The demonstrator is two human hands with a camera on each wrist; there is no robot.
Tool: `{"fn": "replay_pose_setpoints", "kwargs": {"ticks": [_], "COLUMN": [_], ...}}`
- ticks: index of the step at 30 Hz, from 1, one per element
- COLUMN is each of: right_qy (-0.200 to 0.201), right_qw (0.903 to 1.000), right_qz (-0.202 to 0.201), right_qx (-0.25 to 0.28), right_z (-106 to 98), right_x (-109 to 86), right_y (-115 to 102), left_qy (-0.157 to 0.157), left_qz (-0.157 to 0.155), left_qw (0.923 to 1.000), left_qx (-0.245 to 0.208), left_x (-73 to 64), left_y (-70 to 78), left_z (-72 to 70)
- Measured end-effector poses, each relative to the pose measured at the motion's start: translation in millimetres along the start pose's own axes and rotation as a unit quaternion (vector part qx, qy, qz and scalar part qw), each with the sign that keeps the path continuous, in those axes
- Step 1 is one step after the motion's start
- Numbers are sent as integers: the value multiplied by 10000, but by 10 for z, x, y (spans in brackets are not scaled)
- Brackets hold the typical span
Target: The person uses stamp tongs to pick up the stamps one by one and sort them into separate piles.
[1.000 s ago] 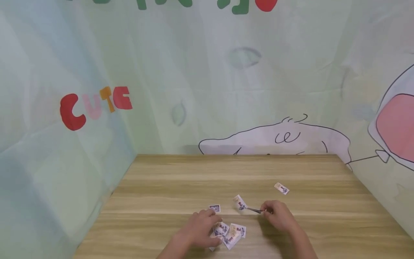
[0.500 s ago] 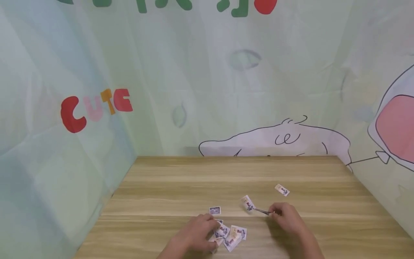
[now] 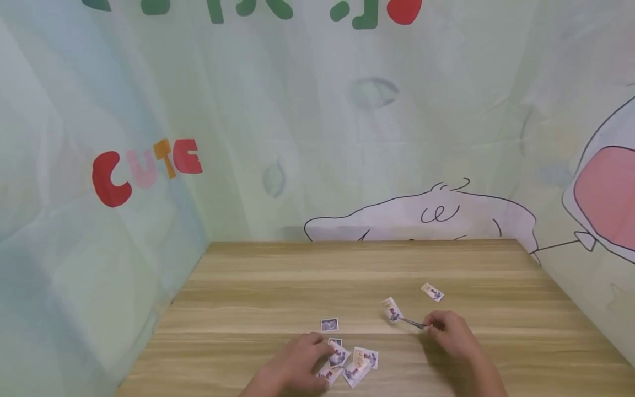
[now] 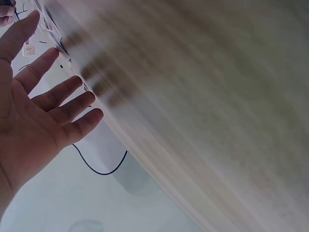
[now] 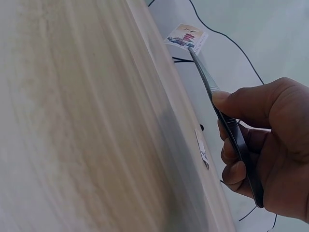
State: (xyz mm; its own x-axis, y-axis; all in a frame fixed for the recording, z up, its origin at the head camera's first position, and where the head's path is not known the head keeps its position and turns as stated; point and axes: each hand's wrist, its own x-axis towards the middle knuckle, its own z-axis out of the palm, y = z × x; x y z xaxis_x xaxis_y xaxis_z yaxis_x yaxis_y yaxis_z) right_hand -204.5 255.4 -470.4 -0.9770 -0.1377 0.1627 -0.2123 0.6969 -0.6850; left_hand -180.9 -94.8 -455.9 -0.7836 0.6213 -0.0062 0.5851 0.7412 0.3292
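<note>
My right hand (image 3: 450, 333) grips black tweezers (image 5: 236, 137) between thumb and fingers. At their tips a small picture stamp (image 3: 392, 310) with a red pagoda print is pinched by one corner, held up above the table. My left hand (image 3: 301, 361), its fingers spread and slightly bent, rests beside a loose cluster of overlapping stamps (image 3: 357, 372). Its fingertips (image 4: 50, 53) reach the cluster's left side and hide part of it. In the left wrist view nothing lies in the palm.
A dark-printed stamp (image 3: 329, 325) lies flat beyond the left fingers. Another pale stamp (image 3: 432, 292) lies farther back on the right. The wood-grain table (image 3: 278, 275) meets a printed cloth backdrop (image 3: 238, 165) at its back and sides.
My right hand has moved to the right, carrying the stamp in the tweezers away from the cluster. My left hand has drawn back slightly, uncovering more of the stamps near it.
</note>
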Motion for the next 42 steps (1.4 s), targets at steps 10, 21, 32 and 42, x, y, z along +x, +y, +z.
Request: {"fn": "replay_pose_setpoints", "kwargs": {"ticks": [10,21,32,42], "right_qy": [83,81,112,243], "right_qw": [9995,9977,9967,9968], "right_qz": [291,662,783,703], "right_qx": [16,-82,-161,-302], "right_z": [-69,-153,-326,-440], "right_x": [-34,-83,-115,-140], "right_y": [68,186,308,442], "left_qy": [14,4,157,222], "left_qz": [-119,-172,50,66], "left_qw": [9999,9996,9998,9995], "left_qx": [-124,-223,95,202], "left_x": [-13,-15,48,63], "left_y": [9,3,-30,-43], "left_z": [41,59,58,73]}}
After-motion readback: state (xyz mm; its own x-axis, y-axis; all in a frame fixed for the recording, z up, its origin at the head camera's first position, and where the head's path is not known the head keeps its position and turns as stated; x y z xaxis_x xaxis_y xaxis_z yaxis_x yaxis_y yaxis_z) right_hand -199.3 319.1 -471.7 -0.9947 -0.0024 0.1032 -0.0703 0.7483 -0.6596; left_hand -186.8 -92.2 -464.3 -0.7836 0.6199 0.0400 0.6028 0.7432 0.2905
